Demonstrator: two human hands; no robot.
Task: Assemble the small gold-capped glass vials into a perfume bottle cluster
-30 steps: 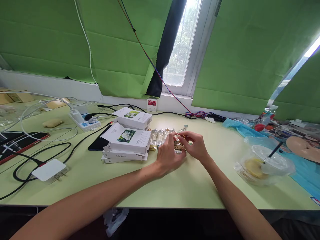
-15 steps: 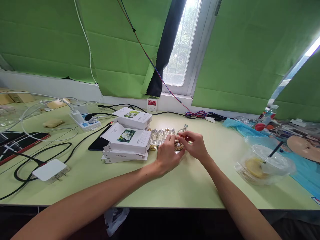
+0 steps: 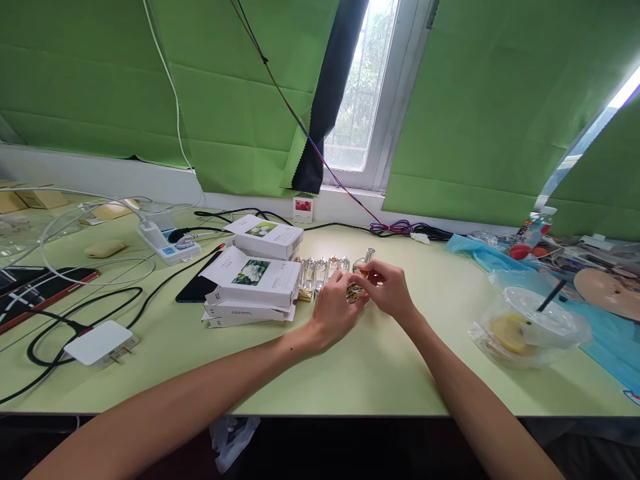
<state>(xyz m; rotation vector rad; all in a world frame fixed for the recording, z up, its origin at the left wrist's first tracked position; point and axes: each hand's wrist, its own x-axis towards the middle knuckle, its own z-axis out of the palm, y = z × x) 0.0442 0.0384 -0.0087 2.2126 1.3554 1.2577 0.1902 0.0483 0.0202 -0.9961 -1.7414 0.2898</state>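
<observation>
My left hand (image 3: pixel 334 307) and my right hand (image 3: pixel 391 288) meet over the middle of the table, fingertips close together. The right thumb and index finger are pinched, and the left fingers are bent inward; what they grip is mostly hidden. Shiny gold and silver pieces (image 3: pixel 356 291) show between the hands. Just behind and left of them stand several small clear glass bottles (image 3: pixel 321 272), like perfume bottles. A silver-topped bottle (image 3: pixel 369 255) rises behind the right fingers. Left of my left hand, white boxes with flower pictures (image 3: pixel 267 279) lie stacked, the top one's flap open.
Behind that stack sits another white box (image 3: pixel 265 235). A dark phone (image 3: pixel 197 283), a power strip (image 3: pixel 173 247) and a white charger (image 3: pixel 101 342) with black cable lie to the left. On the right are a bagged lidded cup (image 3: pixel 530 327) and a blue plastic bag (image 3: pixel 607 353).
My hands stay in nearly the same place, with the fingers shifting slightly; the right fingertips have dipped a little. The whole view has moved marginally. The boxes and bottles have not moved.
</observation>
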